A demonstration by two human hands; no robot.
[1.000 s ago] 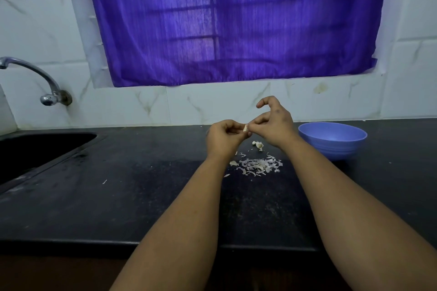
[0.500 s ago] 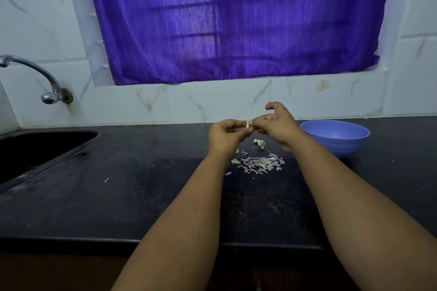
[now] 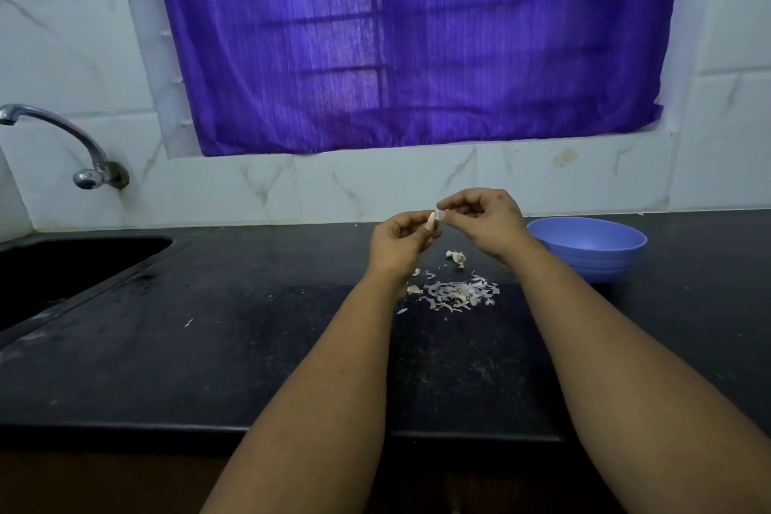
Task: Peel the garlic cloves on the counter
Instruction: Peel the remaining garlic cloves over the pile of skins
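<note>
A purple curtain (image 3: 417, 42) covers the window on the far wall, above white marble-patterned tiles (image 3: 375, 184). Below them a black counter (image 3: 208, 346) runs the full width of the scene, with a dark sink (image 3: 62, 267) sunk into its far left end and a chrome tap (image 3: 79, 146) fixed to the wall above it. At the far right of the counter stands a blue bowl (image 3: 588, 246); what it holds cannot be made out from this angle.

Both bare forearms reach from the near edge toward the middle of the counter, and the hands meet above it. The left hand (image 3: 400, 242) has its fingers curled, pinching a garlic clove (image 3: 431, 219) at its fingertips. The right hand (image 3: 488, 217), just to the right and touching the clove's tip, has its fingers curled too, and its thumb and forefinger seem to nip a bit of pale skin at the clove, though that detail is small and blurred.

On the counter beneath the hands lies a heap of peeled skins (image 3: 454, 294), and just beyond it, nearer the bowl, a small garlic piece (image 3: 456, 257) lies apart. One stray flake (image 3: 188, 322) rests well to the left.
</note>
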